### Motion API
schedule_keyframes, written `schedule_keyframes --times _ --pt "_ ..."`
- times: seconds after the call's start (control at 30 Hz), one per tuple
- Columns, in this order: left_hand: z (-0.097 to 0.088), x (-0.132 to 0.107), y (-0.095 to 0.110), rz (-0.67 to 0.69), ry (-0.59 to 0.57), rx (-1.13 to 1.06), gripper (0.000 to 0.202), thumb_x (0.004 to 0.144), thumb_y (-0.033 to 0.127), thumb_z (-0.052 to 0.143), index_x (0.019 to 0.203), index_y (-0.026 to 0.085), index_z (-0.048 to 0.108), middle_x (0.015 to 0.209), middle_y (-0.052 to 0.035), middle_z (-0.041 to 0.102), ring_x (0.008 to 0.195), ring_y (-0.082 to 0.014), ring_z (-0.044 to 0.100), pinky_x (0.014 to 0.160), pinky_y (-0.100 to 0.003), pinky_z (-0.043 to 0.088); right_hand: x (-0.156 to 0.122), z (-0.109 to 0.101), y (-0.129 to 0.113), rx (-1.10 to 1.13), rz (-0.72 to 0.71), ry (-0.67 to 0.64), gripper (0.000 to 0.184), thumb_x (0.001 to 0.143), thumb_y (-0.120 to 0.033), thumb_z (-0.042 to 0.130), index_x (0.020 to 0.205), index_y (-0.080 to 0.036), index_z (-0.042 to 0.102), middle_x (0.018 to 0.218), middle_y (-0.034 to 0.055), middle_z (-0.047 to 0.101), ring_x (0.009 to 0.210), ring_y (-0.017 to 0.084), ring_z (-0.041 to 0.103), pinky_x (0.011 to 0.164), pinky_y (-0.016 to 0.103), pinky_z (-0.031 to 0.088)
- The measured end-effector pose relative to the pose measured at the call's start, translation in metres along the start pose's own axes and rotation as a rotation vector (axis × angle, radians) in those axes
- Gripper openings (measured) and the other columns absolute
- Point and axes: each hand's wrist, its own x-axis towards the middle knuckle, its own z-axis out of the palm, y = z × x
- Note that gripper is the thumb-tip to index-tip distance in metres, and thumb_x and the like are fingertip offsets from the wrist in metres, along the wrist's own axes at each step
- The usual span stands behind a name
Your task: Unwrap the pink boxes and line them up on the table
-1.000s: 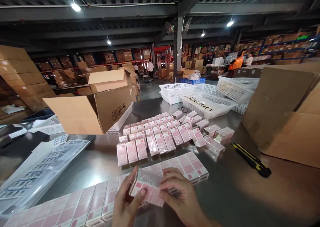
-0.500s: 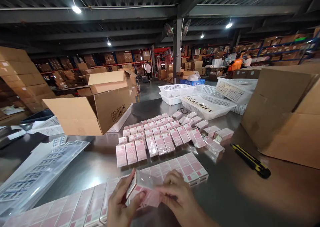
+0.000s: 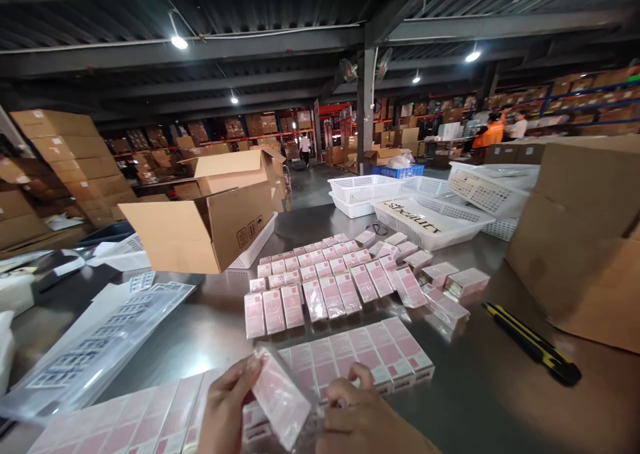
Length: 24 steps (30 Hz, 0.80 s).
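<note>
My left hand [image 3: 227, 401] grips a small pink-and-white box [image 3: 280, 397] by its upper end, thumb and fingers on its sides. The box tilts down to the right, over the front row. Loose clear plastic film [image 3: 313, 431] hangs at its lower right end. My right hand [image 3: 353, 407] is closed with curled fingers on that film, close beside the box. Under and behind the hands runs a long row of like boxes [image 3: 345, 354], set side by side. Farther back stand several rows of film-wrapped pink boxes [image 3: 323, 297].
A yellow-and-black utility knife [image 3: 533, 344] lies at right, before a large carton [image 3: 570, 214]. An open carton [image 3: 170, 237] and clear plastic sleeves with label sheets [image 3: 100, 347] are at left. White baskets [image 3: 435, 231] stand at the back. People are far off.
The box in my left hand has turned so its pink broad face shows. Film now bunches at its lower end by my right hand. The whole view has shifted slightly.
</note>
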Motion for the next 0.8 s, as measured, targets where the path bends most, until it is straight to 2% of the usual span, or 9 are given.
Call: schedule_keyframes --times 0.07,0.13,0.23,0.33,0.4,0.47,0.6,0.7,0.8 --pt "0.003 0.0 -0.008 0.012 -0.039 -0.005 0.05 0.053 0.057 0.09 0.072 0.013 0.078 0.07 -0.0071 0.07 0.065 -0.0177 0.06 0.06 -0.025 0.052 -0.004 0.006 0.007 -0.26 -0.097 -0.069 0.013 0.095 -0.038 0.063 0.084 -0.03 0.065 0.069 -0.0043 0.071 0.081 0.02 0.062 0.086 0.039 0.041" --pt "0.005 0.001 -0.013 0.062 -0.004 -0.033 0.053 0.053 0.061 0.089 0.066 0.013 0.073 0.064 -0.0049 0.065 0.062 -0.0155 0.057 0.06 -0.024 0.051 -0.01 0.012 0.02 -0.533 -0.198 -0.053 0.017 0.098 -0.038 0.057 0.086 -0.027 0.062 0.069 -0.0019 0.069 0.083 0.022 0.062 0.082 0.039 0.038" --pt "0.005 0.004 -0.015 0.125 0.118 -0.099 0.058 0.048 0.065 0.089 0.062 0.014 0.065 0.06 -0.0014 0.06 0.059 -0.0134 0.053 0.057 -0.023 0.049 -0.015 0.019 0.038 -0.6 -0.18 0.074 0.037 0.087 -0.059 0.063 0.08 -0.024 0.056 0.079 0.0008 0.071 0.103 0.03 0.063 0.086 0.041 0.036" --pt "0.005 0.003 -0.019 0.181 0.216 -0.139 0.06 0.051 0.067 0.087 0.063 0.016 0.058 0.059 0.0019 0.055 0.056 -0.0112 0.049 0.053 -0.02 0.044 -0.015 0.023 0.036 -0.42 0.059 0.045 0.057 0.072 -0.077 0.067 0.08 -0.023 0.051 0.084 0.0028 0.067 0.113 0.036 0.058 0.093 0.046 0.036" --pt "0.007 -0.002 -0.023 0.224 0.283 -0.124 0.059 0.055 0.067 0.086 0.066 0.017 0.055 0.059 0.0039 0.052 0.055 -0.0096 0.047 0.05 -0.019 0.041 -0.015 0.025 0.023 -0.231 0.269 0.071 0.062 0.068 -0.077 0.069 0.092 -0.022 0.052 0.098 0.0076 0.065 0.112 0.036 0.056 0.094 0.049 0.038" --pt "0.012 -0.009 -0.023 0.251 0.334 -0.103 0.057 0.059 0.065 0.085 0.07 0.018 0.054 0.06 0.0053 0.051 0.055 -0.0087 0.046 0.049 -0.018 0.039 -0.013 0.029 0.012 -0.011 0.424 0.176 0.064 0.069 -0.069 0.071 0.105 -0.021 0.05 0.113 0.0127 0.061 0.109 0.033 0.055 0.094 0.05 0.04" --pt "0.022 -0.021 -0.011 0.19 0.355 -0.212 0.061 0.049 0.057 0.092 0.069 0.019 0.049 0.059 0.0089 0.048 0.055 -0.0058 0.042 0.047 -0.014 0.036 -0.004 0.035 0.008 0.423 0.458 0.396 0.051 0.074 -0.052 0.073 0.104 -0.024 0.044 0.108 0.0083 0.065 0.107 0.026 0.058 0.097 0.046 0.04" --pt "0.021 -0.022 0.003 0.185 0.373 -0.35 0.066 0.036 0.041 0.098 0.066 0.018 0.044 0.058 0.0112 0.042 0.054 -0.0043 0.039 0.046 -0.012 0.037 0.002 0.027 0.015 0.623 0.438 0.539 0.044 0.079 -0.047 0.071 0.101 -0.027 0.038 0.101 0.0041 0.07 0.094 0.021 0.063 0.084 0.038 0.045" --pt "0.014 -0.016 0.012 0.217 0.392 -0.453 0.052 0.053 0.026 0.092 0.068 0.018 0.043 0.063 0.0106 0.044 0.056 -0.0052 0.041 0.055 -0.015 0.047 0.007 0.006 0.023 0.651 0.467 0.639 0.042 0.083 -0.052 0.067 0.099 -0.028 0.035 0.096 0.0021 0.073 0.089 0.02 0.064 0.081 0.036 0.045"
